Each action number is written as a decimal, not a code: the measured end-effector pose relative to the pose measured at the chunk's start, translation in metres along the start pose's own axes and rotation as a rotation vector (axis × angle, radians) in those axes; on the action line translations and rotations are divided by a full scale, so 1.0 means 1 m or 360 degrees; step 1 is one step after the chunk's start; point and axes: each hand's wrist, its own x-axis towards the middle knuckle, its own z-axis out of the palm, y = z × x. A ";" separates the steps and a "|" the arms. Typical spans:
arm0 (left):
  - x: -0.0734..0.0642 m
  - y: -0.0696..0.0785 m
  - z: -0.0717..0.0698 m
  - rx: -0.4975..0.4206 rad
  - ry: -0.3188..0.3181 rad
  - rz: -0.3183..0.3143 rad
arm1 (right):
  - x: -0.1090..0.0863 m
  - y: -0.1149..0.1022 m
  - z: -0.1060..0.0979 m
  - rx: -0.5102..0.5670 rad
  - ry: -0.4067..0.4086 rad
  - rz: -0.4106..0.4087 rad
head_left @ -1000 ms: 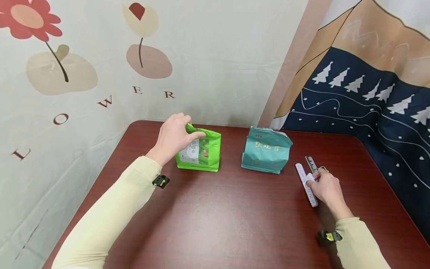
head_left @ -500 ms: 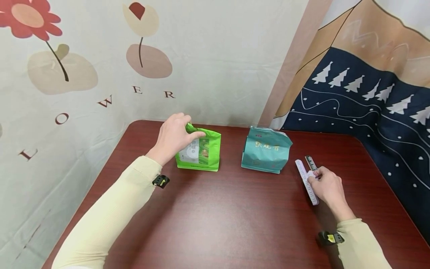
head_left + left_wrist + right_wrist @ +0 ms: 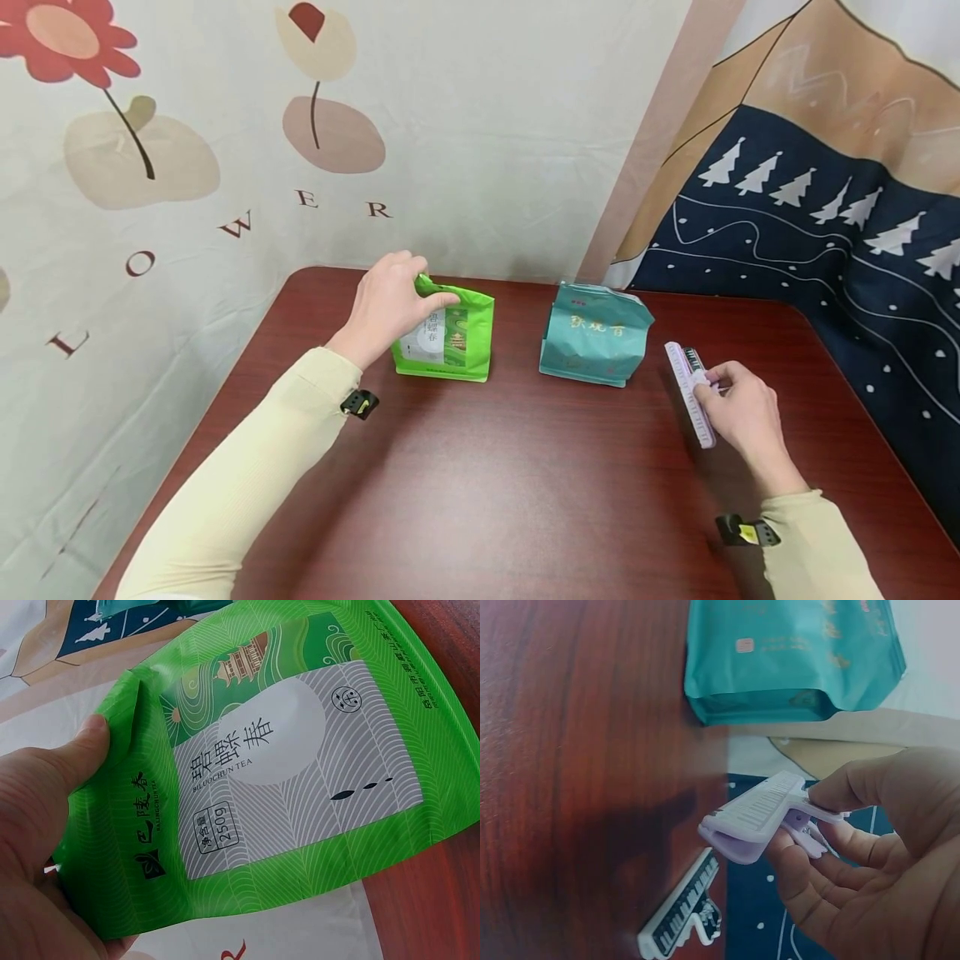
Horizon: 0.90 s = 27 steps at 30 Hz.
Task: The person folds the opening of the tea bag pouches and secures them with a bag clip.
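Note:
My left hand (image 3: 390,308) grips the top left corner of a bright green tea bag (image 3: 471,342), thumb across its front. In the left wrist view the bag (image 3: 300,855) reads "Biluochun Tea" and 250g. My right hand (image 3: 745,408) pinches a pale lilac bag clip (image 3: 690,396) by its handles; the right wrist view shows the clip (image 3: 754,817) raised off the table. A second clip, dark with a white edge (image 3: 679,907), lies on the table below it, mostly hidden in the head view.
A teal tea bag (image 3: 596,337) stands at the back of the reddish-brown table (image 3: 525,467), between the two hands. Behind the table hangs a pale cloth (image 3: 480,125) with flower prints, and at the right a navy cloth (image 3: 795,225) with white trees.
My right hand has lifted the lilac clip and moved it slightly up and right, so it now covers more of the dark clip. My left hand and the green bag stay put.

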 end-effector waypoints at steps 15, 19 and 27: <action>0.000 0.001 0.000 -0.0006 0.0006 -0.0003 | -0.002 -0.015 -0.017 0.0145 0.0185 -0.0134; 0.000 0.001 0.000 0.0001 0.0004 -0.0003 | -0.001 -0.018 -0.020 0.0147 0.0200 -0.0176; 0.000 0.001 -0.001 -0.0002 -0.0002 -0.0015 | 0.000 -0.023 -0.026 0.0163 0.0219 -0.0292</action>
